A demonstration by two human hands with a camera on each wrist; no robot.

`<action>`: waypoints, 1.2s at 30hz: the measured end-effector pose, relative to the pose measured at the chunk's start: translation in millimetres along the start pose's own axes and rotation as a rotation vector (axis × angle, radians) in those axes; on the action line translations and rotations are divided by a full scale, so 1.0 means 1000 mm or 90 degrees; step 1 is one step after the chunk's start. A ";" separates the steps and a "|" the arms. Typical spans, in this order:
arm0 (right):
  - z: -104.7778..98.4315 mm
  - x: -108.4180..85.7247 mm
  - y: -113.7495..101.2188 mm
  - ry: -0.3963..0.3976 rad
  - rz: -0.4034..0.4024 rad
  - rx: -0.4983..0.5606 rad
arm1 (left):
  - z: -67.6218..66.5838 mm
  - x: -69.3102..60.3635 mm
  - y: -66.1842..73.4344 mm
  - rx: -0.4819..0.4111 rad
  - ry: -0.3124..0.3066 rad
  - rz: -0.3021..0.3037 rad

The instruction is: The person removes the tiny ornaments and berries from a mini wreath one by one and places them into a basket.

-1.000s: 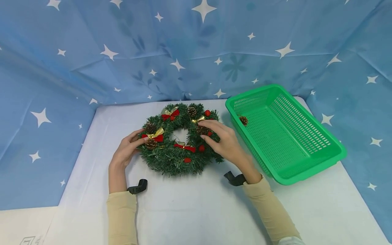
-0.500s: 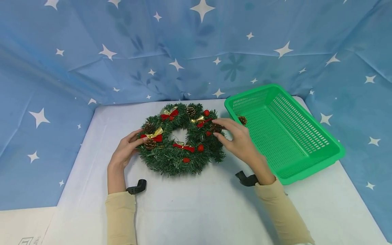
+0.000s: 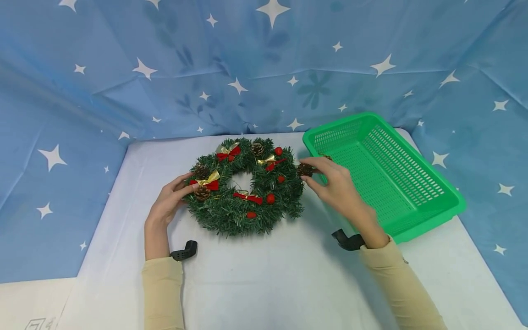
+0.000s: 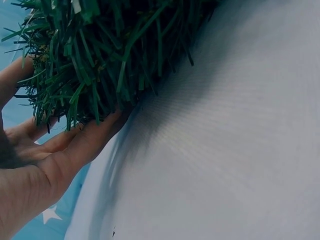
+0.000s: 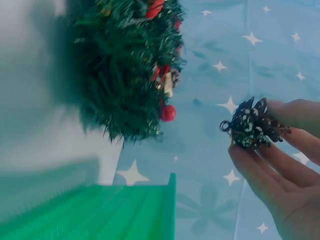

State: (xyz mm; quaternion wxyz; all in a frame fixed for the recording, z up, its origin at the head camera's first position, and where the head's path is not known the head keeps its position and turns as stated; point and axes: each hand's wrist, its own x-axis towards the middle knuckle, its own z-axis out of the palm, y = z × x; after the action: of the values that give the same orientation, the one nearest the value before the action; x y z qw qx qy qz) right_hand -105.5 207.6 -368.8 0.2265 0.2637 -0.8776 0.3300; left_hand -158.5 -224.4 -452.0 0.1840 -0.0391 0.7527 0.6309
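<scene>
A green wreath (image 3: 231, 220) with red bows, gold ribbons, red berries and pine cones lies on the white table. My left hand (image 3: 167, 201) grips its left side, thumb on top near a red and gold bow (image 3: 209, 184); in the left wrist view, fingers (image 4: 90, 142) reach beneath the greenery (image 4: 100, 60). Between thumb and fingertips, my right hand (image 3: 336, 183) pinches a brown pine cone (image 3: 305, 170) just off the wreath's right side. The right wrist view shows this pine cone (image 5: 250, 125) apart from the wreath, with a small metal loop at its end.
A green plastic basket (image 3: 439, 206) stands at the right, close to the wreath. Another pine cone (image 3: 327, 157) in it is mostly hidden behind my right hand. A blue curtain with white stars (image 3: 231, 55) borders the white table (image 3: 247, 284) at the back and sides.
My right hand has moved right with the pine cone, from over the wreath's right part to the space between wreath and basket. The left hand and the wreath stay put.
</scene>
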 end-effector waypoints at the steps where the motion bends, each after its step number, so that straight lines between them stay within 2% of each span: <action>1: -0.002 0.000 0.000 -0.004 0.004 0.002 | 0.000 0.000 0.000 0.000 0.000 0.000; 20: -0.043 0.009 0.016 -0.048 0.096 0.000 | -0.002 -0.002 0.001 0.001 -0.006 0.000; 26: -0.055 0.013 0.024 -0.068 0.116 -0.022 | -0.002 -0.002 0.002 -0.002 -0.008 0.003; 36: -0.069 0.017 0.035 -0.111 0.186 -0.019 | -0.001 -0.001 -0.001 -0.004 -0.016 0.015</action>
State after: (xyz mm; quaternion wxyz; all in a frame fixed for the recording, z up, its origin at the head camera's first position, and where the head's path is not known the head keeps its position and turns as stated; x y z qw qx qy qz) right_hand -124.8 272.8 -328.3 0.1029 0.1577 -0.9278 0.3221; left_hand -157.7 -225.9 -452.2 0.1862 -0.0229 0.7487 0.6358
